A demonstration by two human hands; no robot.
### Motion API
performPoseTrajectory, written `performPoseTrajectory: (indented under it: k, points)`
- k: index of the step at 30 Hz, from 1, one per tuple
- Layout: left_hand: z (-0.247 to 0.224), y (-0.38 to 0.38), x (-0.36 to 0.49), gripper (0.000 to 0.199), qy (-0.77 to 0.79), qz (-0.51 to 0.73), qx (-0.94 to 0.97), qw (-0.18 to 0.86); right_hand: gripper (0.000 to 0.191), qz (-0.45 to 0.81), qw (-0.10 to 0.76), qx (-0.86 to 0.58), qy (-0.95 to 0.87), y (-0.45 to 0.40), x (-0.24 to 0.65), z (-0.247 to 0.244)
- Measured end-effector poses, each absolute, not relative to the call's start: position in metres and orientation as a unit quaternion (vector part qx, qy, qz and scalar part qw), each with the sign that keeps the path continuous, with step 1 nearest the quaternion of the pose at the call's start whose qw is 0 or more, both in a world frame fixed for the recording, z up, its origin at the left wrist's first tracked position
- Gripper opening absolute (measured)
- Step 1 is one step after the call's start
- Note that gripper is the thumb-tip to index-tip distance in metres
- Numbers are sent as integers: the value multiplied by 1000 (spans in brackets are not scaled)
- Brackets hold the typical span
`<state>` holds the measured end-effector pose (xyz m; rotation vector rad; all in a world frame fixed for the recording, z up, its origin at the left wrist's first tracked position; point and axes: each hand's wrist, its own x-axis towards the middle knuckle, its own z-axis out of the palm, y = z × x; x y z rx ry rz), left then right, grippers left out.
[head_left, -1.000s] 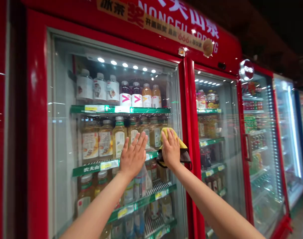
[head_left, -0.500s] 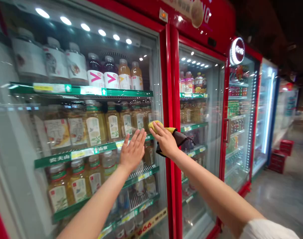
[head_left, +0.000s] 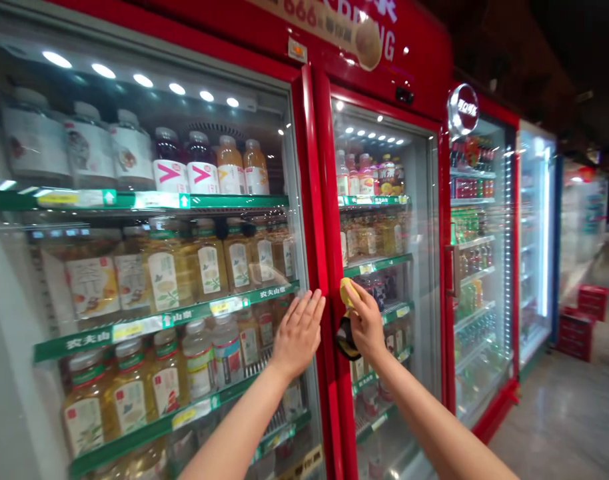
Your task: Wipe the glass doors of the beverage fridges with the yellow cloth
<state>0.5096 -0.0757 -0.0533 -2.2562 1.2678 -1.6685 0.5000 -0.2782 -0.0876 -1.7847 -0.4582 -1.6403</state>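
Note:
My left hand (head_left: 298, 333) lies flat with fingers stretched out near the right edge of the left glass door (head_left: 244, 267), by the red door frame (head_left: 312, 200). It holds nothing. My right hand (head_left: 368, 321) is closed around a yellow and dark grey cleaning cloth (head_left: 348, 292), at the left edge of the right glass door (head_left: 419, 220). Part of the cloth hangs below the fingers; the palm hides the rest. Whether either hand presses on the surface, I cannot tell.
Behind the left glass stand drink bottles (head_left: 163, 273) on shelves with green edge strips (head_left: 144, 200). Another drinks cooler (head_left: 477, 267) with a door handle (head_left: 452, 270) stands to the right. Red boxes (head_left: 575, 333) are stacked on the floor farther along.
My right hand has gone from the left door's edge across the red frame to the right door, its grip bunching the cloth. My left hand has moved right, close to the frame.

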Motion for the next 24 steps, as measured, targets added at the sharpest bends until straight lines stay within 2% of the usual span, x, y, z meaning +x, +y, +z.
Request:
performPoseTrajectory:
  k: [4, 9, 14, 18, 24]
  points:
    - [-60, -118, 503, 87, 435, -484, -756, -73, 60, -555, 536, -625, -120, -278, 522, -90]
    - [-67, -146, 507, 85, 403, -395, -780, -269, 53, -418, 683, -585, -129, -280, 535, -73]
    - [-66, -151, 504, 73, 393, -338, -772, -366, 38, -320, 731, -579, -165, -291, 538, -56]
    - [-68, -150, 498, 59, 360, -334, -771, -405, 41, -277, 746, -572, -197, -293, 533, -54]
    - [-79, -150, 492, 62, 324, -346, -759, -446, 36, -298, 744, -570, -181, -287, 533, -54]
